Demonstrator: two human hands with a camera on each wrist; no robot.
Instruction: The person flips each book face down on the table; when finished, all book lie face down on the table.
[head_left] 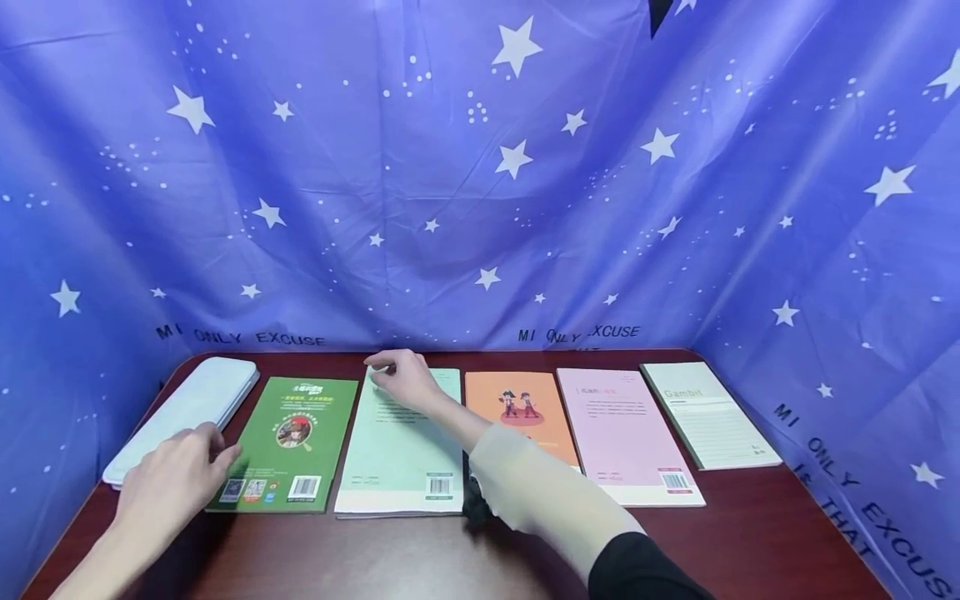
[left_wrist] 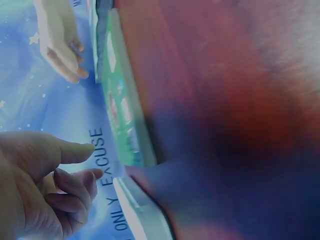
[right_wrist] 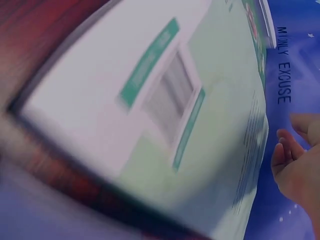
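Note:
My left hand (head_left: pixel 180 471) hovers over the near end of a pale blue, round-cornered case (head_left: pixel 191 400), beside a green book (head_left: pixel 337 417). Its fingers hang loosely curled, with nothing between them in the left wrist view. Over the far edge of a mint-green book (head_left: pixel 405 458), my right hand (head_left: pixel 405 379) reaches out with relaxed, slightly bent fingers. The right wrist view shows that hand holding nothing, beyond the mint book's printed text. My right forearm crosses above an orange book (head_left: pixel 517 392) and hides its lower left part.
To the right lie a pink book (head_left: pixel 622 433) and a cream notepad (head_left: pixel 708 417) marked "Gambit". A small black object (head_left: pixel 474 504) shows under my forearm. Blue starry curtains (head_left: pixel 450 167) enclose the dark red table (head_left: pixel 375 558) at the back and sides.

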